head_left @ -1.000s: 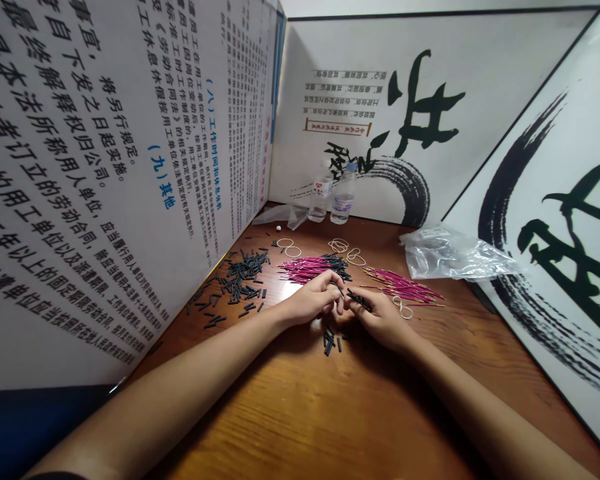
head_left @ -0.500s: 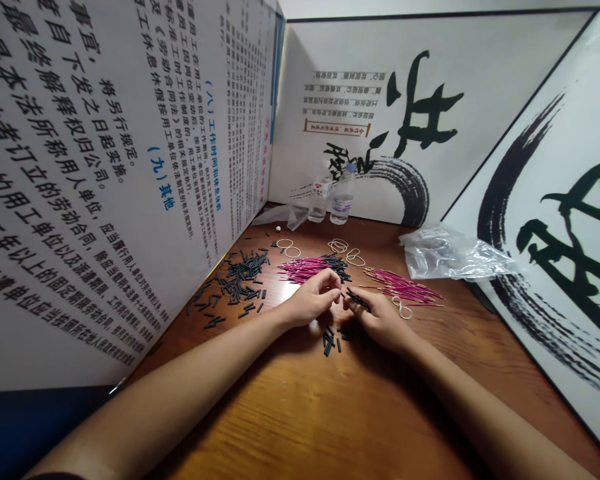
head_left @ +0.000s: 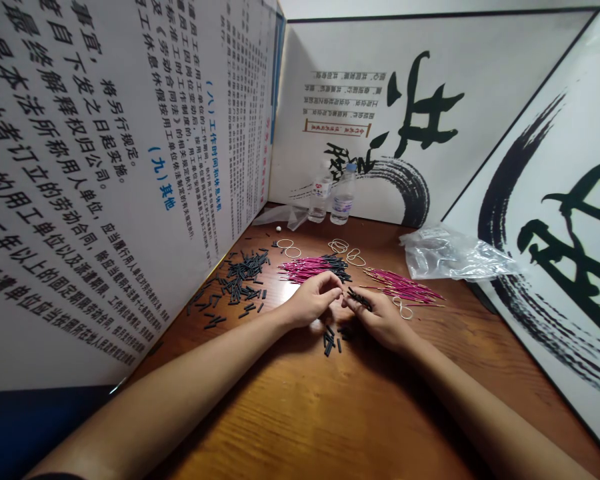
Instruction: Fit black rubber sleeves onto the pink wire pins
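Note:
My left hand (head_left: 316, 300) is closed in a pinch, its thumb and fingertips meeting those of the other hand; whatever lies between them is too small to make out. In my right hand (head_left: 380, 319) several short black tubes (head_left: 360, 298) are gripped. Under the hands lies a small group of loose black tubes (head_left: 329, 341). Just beyond the left fingers is a bundle of pink sticks with black ends (head_left: 305, 269). Past the right hand is a second pile of pink sticks (head_left: 404, 285), without black ends that I can see.
A big heap of black tubes (head_left: 245, 273) spreads along the left panel (head_left: 180, 133). Rubber bands (head_left: 356, 257) lie behind the sticks. At the back stand two plastic bottles (head_left: 342, 200). A clear plastic bag (head_left: 450, 253) rests by the right panel (head_left: 570, 200).
The fingertips of both hands have drawn slightly closer together, and the dark piece visible between them is no longer distinct. The piles on the table look the same.

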### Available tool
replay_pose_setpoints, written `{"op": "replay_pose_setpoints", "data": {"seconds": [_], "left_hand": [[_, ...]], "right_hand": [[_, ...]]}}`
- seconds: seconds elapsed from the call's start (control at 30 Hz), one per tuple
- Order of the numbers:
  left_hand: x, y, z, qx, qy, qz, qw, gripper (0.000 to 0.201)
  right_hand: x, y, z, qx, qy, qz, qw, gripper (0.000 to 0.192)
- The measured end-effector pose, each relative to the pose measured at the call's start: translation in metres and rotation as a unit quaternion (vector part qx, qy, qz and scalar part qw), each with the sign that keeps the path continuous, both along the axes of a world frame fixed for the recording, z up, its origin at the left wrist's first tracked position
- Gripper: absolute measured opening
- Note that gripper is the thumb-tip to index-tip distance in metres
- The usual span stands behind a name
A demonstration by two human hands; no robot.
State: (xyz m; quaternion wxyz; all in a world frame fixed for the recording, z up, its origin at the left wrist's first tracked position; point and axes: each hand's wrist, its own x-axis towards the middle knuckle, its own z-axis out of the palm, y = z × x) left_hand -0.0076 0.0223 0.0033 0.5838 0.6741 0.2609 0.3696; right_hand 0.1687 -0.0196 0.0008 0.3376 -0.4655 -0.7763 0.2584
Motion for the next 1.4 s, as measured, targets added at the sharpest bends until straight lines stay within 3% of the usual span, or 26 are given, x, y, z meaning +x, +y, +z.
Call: {"op": "replay_pose_setpoints", "data": {"seconds": [0.3, 0.9, 1.4], "left_hand": [[0.001, 0.0021, -0.0047, 0.034, -0.001, 0.048, 0.998, 0.015], [0.0001, 0.0039, -0.0101, 0.081, 0.028, 0.023, 0.996, 0.011], [0.0004, -0.0015, -0.0034, 0.085, 0.045, 0.048, 0.994, 0.008]], "right_hand": [[-0.0003, -0.0009, -0.0004, 0.021, -0.053, -0.018, 0.998, 0.023], [-0.0005, -0.0004, -0.0026, 0.017, -0.057, -0.015, 0.998, 0.012], [-0.0007, -0.0024, 0.0022, 0.014, -0.083, -0.008, 0.996, 0.015]]}}
